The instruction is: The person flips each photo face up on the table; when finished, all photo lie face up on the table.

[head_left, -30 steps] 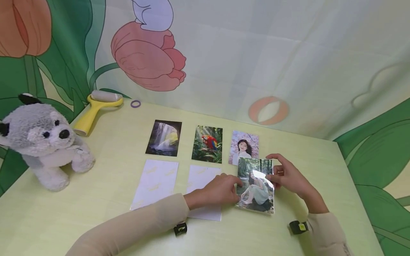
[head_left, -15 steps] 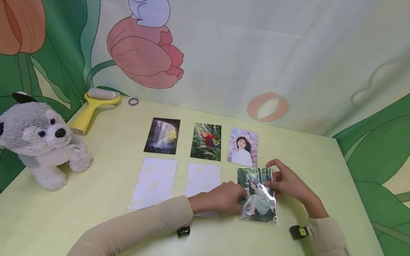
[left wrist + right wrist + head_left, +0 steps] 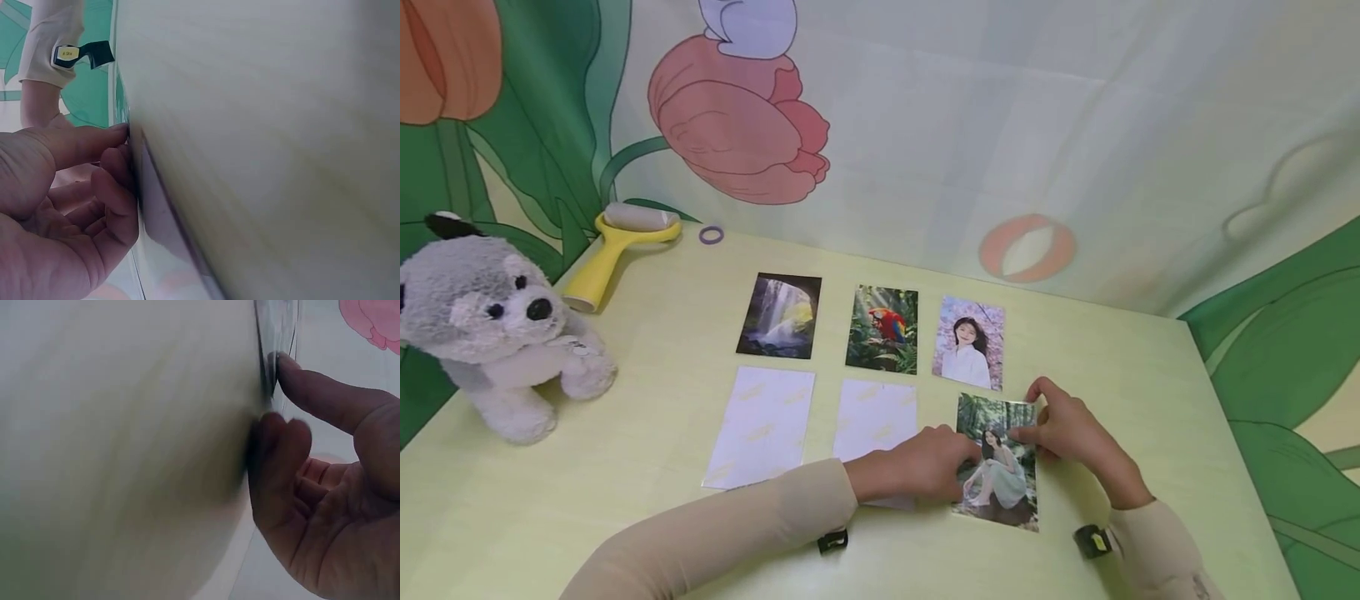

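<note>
A toy dog (image 3: 512,333), cut off, sits far left. Your left hand (image 3: 921,462) partly hides a white card (image 3: 874,412) and pinches the forest photo (image 3: 1000,475), just nearer you than the portrait (image 3: 968,346); your right hand (image 3: 1066,429) pinches its right edge. The left wrist view reveals curled fingers (image 3: 119,215) the head view conceals.

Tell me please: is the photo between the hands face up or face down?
Face up: in the head view, the photo shows its printed forest scene. The left hand and right hand hold it.
</note>
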A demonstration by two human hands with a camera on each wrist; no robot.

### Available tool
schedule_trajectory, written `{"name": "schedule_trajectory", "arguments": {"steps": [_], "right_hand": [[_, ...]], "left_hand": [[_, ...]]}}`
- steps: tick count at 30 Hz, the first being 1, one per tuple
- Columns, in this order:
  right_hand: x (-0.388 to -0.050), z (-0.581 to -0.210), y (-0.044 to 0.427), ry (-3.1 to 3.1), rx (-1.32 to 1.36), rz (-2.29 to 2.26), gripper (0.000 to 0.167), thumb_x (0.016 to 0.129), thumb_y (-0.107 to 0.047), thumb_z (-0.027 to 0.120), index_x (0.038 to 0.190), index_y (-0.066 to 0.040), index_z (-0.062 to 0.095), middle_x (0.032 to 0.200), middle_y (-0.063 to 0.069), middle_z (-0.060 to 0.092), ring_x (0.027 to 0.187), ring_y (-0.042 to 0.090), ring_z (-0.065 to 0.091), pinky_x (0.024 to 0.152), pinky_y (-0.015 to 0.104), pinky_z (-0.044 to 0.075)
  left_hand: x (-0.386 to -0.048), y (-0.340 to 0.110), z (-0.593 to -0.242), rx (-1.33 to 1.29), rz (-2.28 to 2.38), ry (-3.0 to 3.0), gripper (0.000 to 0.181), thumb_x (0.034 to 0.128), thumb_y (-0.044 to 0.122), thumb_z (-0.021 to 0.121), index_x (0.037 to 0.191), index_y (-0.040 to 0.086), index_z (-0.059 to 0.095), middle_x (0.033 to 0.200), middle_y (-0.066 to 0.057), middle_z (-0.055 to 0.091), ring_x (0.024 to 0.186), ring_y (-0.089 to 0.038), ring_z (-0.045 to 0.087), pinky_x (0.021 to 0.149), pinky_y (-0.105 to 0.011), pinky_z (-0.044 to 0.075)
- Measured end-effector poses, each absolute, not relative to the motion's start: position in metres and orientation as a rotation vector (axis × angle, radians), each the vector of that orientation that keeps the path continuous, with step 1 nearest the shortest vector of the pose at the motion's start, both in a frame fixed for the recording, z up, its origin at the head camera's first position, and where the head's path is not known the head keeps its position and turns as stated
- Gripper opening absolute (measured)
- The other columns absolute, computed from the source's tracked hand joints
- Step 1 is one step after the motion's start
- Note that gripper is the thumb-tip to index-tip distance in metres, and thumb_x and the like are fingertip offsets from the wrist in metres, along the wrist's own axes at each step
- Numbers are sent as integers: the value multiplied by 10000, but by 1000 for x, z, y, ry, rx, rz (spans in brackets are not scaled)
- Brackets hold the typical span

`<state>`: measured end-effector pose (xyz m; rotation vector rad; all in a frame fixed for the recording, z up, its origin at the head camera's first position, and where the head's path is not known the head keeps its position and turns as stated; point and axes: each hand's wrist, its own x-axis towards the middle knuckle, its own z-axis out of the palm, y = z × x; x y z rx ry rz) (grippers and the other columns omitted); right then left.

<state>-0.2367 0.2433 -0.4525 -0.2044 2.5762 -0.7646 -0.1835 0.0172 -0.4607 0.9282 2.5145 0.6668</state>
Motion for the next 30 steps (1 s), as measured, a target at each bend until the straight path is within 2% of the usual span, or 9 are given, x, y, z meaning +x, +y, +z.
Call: {"name": "schedule_trajectory", "arguments": {"steps": [3,7,11,14,16,19,22,26,30], "right_hand": [[-238,-452,243,2623,-215,-675,562,837,-273,813,1175,-33,435,632,42,604,516,175,537,519,317,414],[-239,-453,244,2655,-304,-687,530,862,-244,788,1216,-20,464,680,47,588,560,177,519,537,315,412],[-240,-457,241,2704,-463,-749,440,910,-189,732,1245,-12,508,705,33,566,590,159,492,543,297,413],[-242,-457,235,2752,-549,-795,390,926,-173,711,1237,-14,537,724,23,582,598,148,492,536,283,414],[-245,-455,228,2771,-574,-815,376,927,-167,711,1233,-16,552,740,24,590,614,149,498,537,274,419],[-248,-452,215,2757,-619,-852,346,931,-156,706,1216,-16,568,753,29,599,647,154,522,551,270,435],[-251,-448,199,2711,-673,-864,322,937,-151,694,1206,-14,582,775,29,621,692,157,563,590,280,472],[-255,-446,180,2641,-748,-823,333,939,-159,687,1224,-17,591,838,21,663,756,143,614,666,298,509],[-258,-448,164,2570,-802,-772,368,936,-175,698,1262,-43,588,920,23,678,842,150,644,750,328,529]], "left_hand": [[-183,18,-459,930,656,2505,258,796,100,785,1044,145,726,791,51,647,647,-97,537,546,-229,409],[-183,16,-458,977,633,2494,255,829,124,757,1080,159,732,890,54,706,706,-95,603,584,-232,452],[-182,1,-460,1048,660,2478,284,907,180,696,1190,177,716,809,81,704,644,-45,601,589,-191,453],[-182,-18,-456,1120,686,2493,278,960,157,639,1230,159,704,750,63,668,622,-35,555,624,-178,447],[-183,-32,-451,1154,682,2528,280,969,144,629,1240,145,699,864,37,696,746,-51,602,724,-195,482],[-186,-56,-447,1171,639,2592,286,950,167,668,1233,141,699,1092,-20,688,995,-148,625,889,-296,501],[-189,-78,-443,1128,613,2614,361,905,245,741,1247,142,688,1210,-58,658,1132,-231,599,968,-396,484],[-188,-97,-442,1053,538,2595,543,829,359,815,1309,160,655,1391,-121,578,1321,-303,510,1064,-509,422],[-183,-106,-446,990,457,2554,684,776,436,843,1371,193,610,1544,-163,434,1469,-362,347,1155,-566,313]]}}
